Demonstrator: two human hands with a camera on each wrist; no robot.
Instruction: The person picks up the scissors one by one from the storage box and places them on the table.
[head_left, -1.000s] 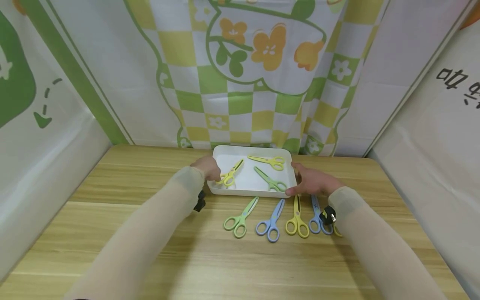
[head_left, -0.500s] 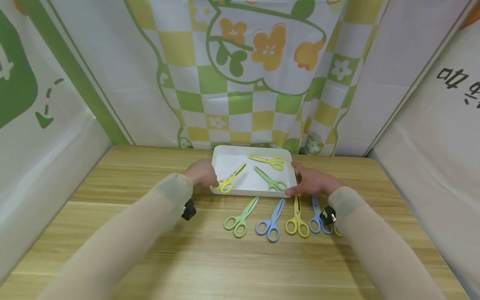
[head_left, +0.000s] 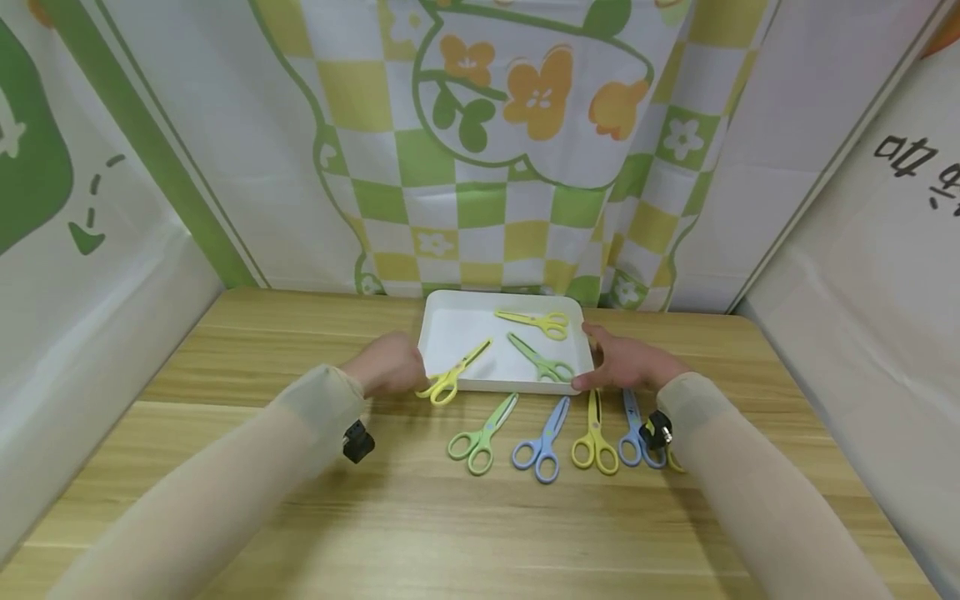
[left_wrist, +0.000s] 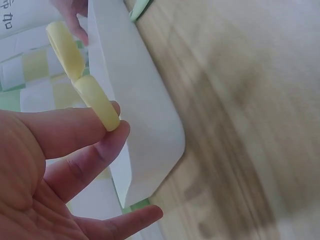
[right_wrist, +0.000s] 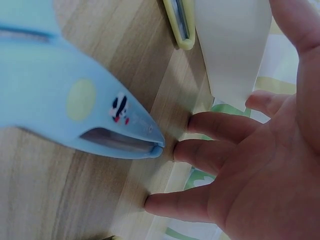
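My left hand [head_left: 386, 364] pinches one handle loop of a pair of yellow scissors [head_left: 450, 377] between thumb and fingertip. The blades slant up across the front left edge of the white tray [head_left: 453, 321], pointing inward. Inside the tray lie another pair of yellow scissors [head_left: 551, 322] and a pair of green scissors [head_left: 538, 358]. At the tray's right end, my right hand [head_left: 633, 364] has its fingers spread. In the right wrist view the thumb and little finger reach the tray wall [right_wrist: 232, 45], while the other fingertips touch the tabletop.
In front of the tray lies a row of scissors: green [head_left: 484, 433], blue [head_left: 551, 429], yellow [head_left: 593, 429] and blue [head_left: 632, 425]. Another yellow pair [head_left: 676, 461] is mostly hidden by the right wrist. A checked curtain [head_left: 480, 208] hangs behind the wooden table [head_left: 465, 533].
My left hand has moved left and toward me, drawing the yellow scissors from inside the tray to over its front left edge. The right hand and tray have stayed in place.
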